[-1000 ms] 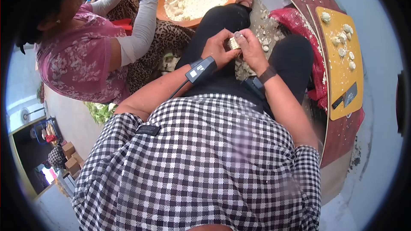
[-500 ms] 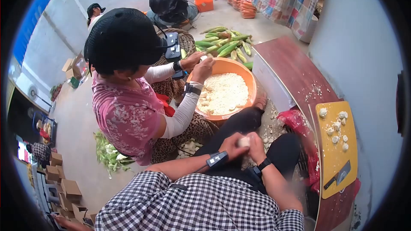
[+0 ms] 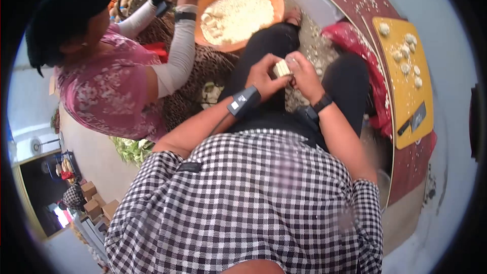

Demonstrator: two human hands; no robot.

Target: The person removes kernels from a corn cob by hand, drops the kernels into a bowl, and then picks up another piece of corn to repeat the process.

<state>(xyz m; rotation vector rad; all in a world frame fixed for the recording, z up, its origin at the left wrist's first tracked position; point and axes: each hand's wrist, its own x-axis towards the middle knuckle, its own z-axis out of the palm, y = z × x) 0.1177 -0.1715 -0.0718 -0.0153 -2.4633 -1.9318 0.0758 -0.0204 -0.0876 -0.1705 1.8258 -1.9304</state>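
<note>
A short pale piece of corn cob (image 3: 282, 68) is between my hands, above my lap. My left hand (image 3: 266, 77) is wrapped round it from the left. From the right, my right hand (image 3: 304, 77) presses its fingers against the cob. Beyond my knee, an orange basin (image 3: 278, 5) holds a heap of loose pale kernels (image 3: 241, 18). A co-worker (image 3: 106, 86) in a pink patterned top sits at the left, with both hands raised close together beside the basin.
On the reddish board (image 3: 406, 175) at the right lies a yellow cutting board (image 3: 431, 106) with several pale cob pieces (image 3: 406, 53) and a knife (image 3: 417, 117). A red mesh bag (image 3: 378, 89) lies beside my right knee. Green husks (image 3: 131, 149) are on the floor at the left.
The view has tilted down, so the basin, boards and my hands appear higher. The cob piece now shows its kernel rows between my fingers.
</note>
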